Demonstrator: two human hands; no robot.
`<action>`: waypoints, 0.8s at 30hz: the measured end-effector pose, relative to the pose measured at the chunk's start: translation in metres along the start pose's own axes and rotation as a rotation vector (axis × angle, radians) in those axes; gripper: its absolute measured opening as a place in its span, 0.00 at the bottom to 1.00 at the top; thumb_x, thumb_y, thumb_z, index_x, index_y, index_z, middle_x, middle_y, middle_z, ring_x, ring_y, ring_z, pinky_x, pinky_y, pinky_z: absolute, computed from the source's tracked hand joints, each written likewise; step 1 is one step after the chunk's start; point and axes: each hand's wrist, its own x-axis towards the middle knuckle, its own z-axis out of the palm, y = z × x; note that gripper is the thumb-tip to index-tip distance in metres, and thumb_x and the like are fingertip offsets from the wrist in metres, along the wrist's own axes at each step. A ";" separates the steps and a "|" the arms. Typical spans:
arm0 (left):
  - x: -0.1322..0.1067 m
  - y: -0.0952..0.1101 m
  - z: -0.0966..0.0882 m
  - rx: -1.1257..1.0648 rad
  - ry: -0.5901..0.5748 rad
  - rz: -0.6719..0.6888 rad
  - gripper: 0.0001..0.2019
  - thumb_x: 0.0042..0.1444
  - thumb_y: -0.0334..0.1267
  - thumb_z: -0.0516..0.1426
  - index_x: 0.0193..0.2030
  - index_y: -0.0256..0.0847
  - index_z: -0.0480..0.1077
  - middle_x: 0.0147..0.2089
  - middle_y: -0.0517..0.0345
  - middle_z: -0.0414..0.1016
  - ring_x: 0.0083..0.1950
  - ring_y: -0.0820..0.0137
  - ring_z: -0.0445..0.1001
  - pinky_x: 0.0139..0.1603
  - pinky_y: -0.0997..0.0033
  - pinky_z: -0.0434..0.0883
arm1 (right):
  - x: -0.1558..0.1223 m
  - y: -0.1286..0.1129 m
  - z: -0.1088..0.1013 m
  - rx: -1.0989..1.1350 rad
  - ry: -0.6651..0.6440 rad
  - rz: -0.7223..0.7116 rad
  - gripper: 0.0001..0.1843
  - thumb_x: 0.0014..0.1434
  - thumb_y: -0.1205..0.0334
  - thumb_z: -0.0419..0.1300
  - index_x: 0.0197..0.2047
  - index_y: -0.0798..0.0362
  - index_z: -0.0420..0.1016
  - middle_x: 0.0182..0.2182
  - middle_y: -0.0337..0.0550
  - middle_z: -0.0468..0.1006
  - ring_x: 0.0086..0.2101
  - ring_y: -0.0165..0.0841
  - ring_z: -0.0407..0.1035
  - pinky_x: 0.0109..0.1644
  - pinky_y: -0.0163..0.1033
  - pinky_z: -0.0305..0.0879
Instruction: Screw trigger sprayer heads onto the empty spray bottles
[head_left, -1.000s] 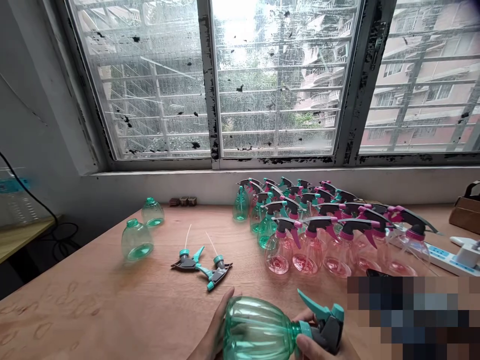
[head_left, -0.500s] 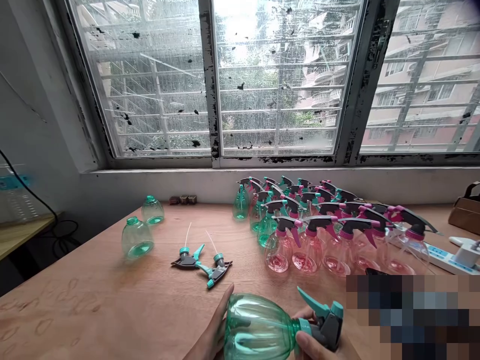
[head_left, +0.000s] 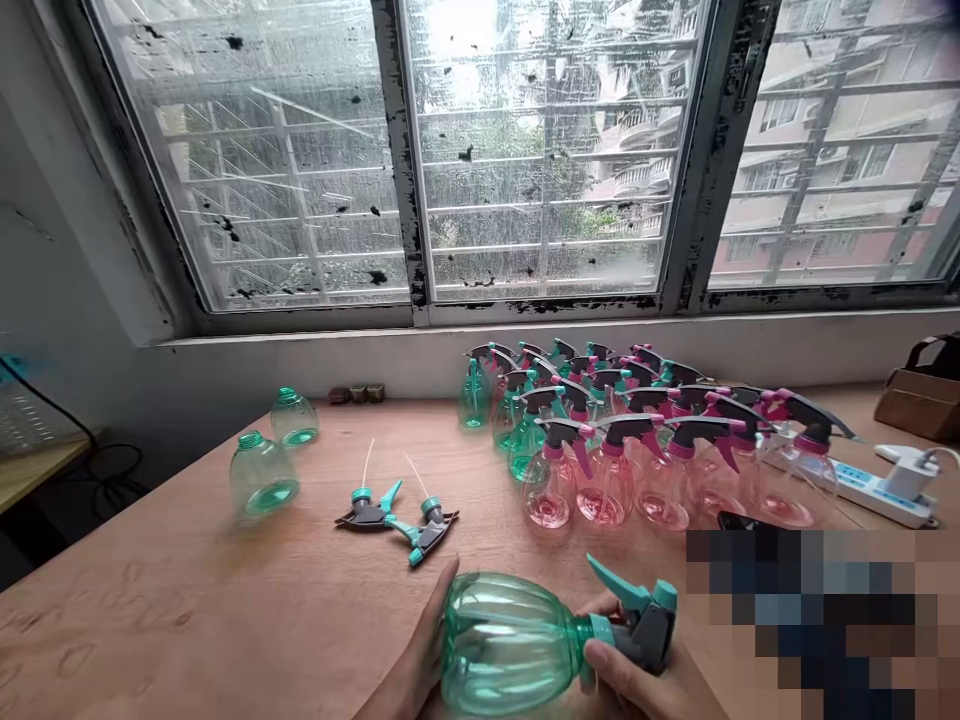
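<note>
- Together, two hands steady a green bottle (head_left: 510, 645) lying on its side near the worktop's front edge, neck toward 3 o'clock; the clock is centred on that bottle.
- At 9 o'clock, the left hand (head_left: 420, 645) cups the base, palm against the plastic.
- At 3 o'clock, the right hand (head_left: 634, 680) is clamped at the neck, thumb by the teal collar (head_left: 602, 628) of a grey spray head (head_left: 651, 632), trigger raised.
- The step in hand appears to be fastening the head to the neck; how tight the thread sits cannot be told.
- A next turn would call for a firm left hold against spin and a level, unslanted collar.
- On the worktop (head_left: 187, 610), two loose spray heads (head_left: 429, 538) lie toward 11 o'clock, two headless bottles (head_left: 262, 478) stand toward 10, and assembled spray bottles (head_left: 604, 485) crowd 12 to 1.
</note>
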 end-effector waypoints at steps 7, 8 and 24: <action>-0.003 0.002 -0.003 0.014 -0.021 -0.022 0.47 0.62 0.47 0.63 0.77 0.63 0.34 0.82 0.61 0.39 0.80 0.50 0.41 0.77 0.45 0.40 | -0.002 -0.005 0.003 -0.012 -0.020 -0.015 0.32 0.46 0.37 0.76 0.40 0.54 0.76 0.21 0.38 0.79 0.16 0.22 0.58 0.22 0.31 0.45; -0.003 0.001 -0.003 0.018 -0.024 -0.030 0.47 0.62 0.48 0.62 0.77 0.61 0.34 0.81 0.60 0.41 0.80 0.50 0.40 0.77 0.45 0.39 | -0.002 -0.005 0.003 -0.008 -0.017 -0.010 0.32 0.45 0.37 0.76 0.41 0.54 0.76 0.21 0.38 0.79 0.16 0.22 0.58 0.22 0.31 0.45; -0.008 0.019 0.005 0.052 -0.013 -0.168 0.45 0.64 0.48 0.61 0.77 0.61 0.35 0.81 0.59 0.44 0.80 0.53 0.41 0.78 0.50 0.40 | -0.005 -0.014 0.003 -0.076 -0.035 -0.037 0.30 0.50 0.37 0.73 0.43 0.54 0.76 0.23 0.39 0.81 0.16 0.23 0.61 0.21 0.30 0.53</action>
